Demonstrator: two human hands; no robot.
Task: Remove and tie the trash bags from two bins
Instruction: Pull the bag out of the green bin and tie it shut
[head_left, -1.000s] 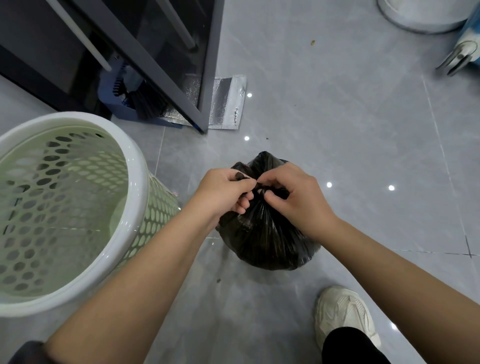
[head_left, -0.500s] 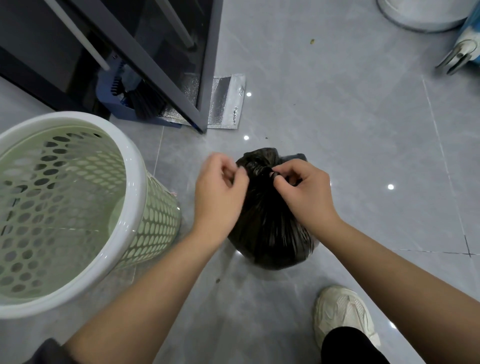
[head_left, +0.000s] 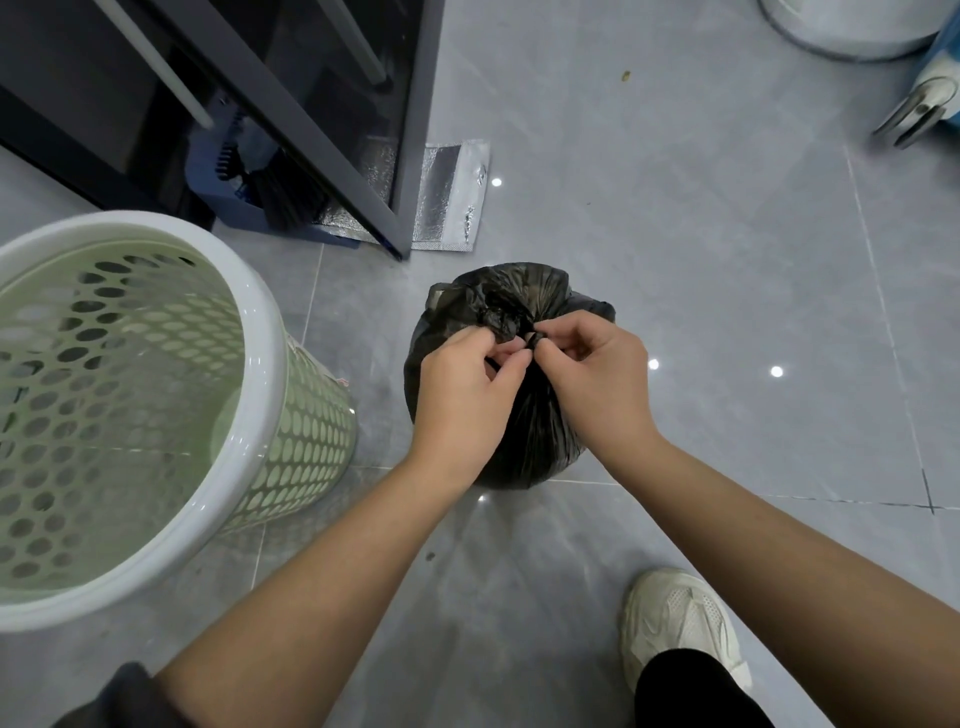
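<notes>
A filled black trash bag (head_left: 524, 436) sits on the grey tiled floor in the middle of the head view, its top gathered into a bunch. My left hand (head_left: 462, 400) and my right hand (head_left: 597, 384) meet over the neck of the bag, and each pinches a twisted black end of the plastic between thumb and fingers. The knot area itself is partly hidden by my fingers. To the left stands a pale green perforated bin (head_left: 260, 332) with a white rim and no bag inside it.
A dark glass-fronted cabinet (head_left: 410, 135) stands behind the bin, with a blue dustpan and brush (head_left: 249, 182) and a silver foil pouch (head_left: 452, 202) at its foot. A round metal base (head_left: 841, 31) and a wheeled blue object (head_left: 930, 98) are at the top right. My white shoe (head_left: 680, 623) is at the lower right.
My hands parted briefly while handling the bag's ends, then came together again at the neck. The bunched top of the bag now stands up behind my fingers.
</notes>
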